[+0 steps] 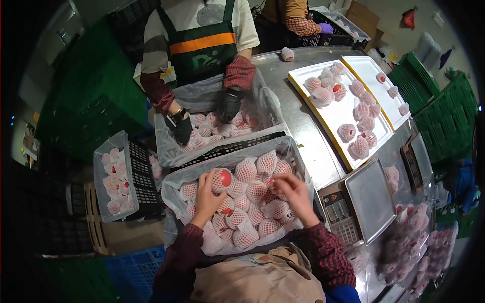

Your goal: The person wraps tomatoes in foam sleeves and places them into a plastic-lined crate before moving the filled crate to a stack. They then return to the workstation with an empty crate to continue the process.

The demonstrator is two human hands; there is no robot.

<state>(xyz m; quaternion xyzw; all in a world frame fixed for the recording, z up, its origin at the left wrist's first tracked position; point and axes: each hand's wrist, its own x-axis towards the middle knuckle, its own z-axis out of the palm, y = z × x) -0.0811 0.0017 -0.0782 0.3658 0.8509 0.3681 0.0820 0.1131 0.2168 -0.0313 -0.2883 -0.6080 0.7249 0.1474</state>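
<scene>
My left hand (205, 197) is closed around the side of a red fruit (222, 180) in a white foam net, with bare red skin showing at its top. To the right, the fingers of my right hand (294, 196) are bent together over a small red patch; what they grip is partly hidden. Both hands are over a lined crate (174, 178) full of netted fruits. Several of these, such as a netted fruit (246, 169) near the far side, show red through the mesh.
Across from me a co-worker's black-gloved hands (230, 105) reach into a second lined crate (162, 146). A smaller crate (139, 164) of fruits stands left. On the metal table (318, 146) are white trays (336, 129) with netted fruits and a scale (371, 202). Packed fruits (404, 242) lie at lower right.
</scene>
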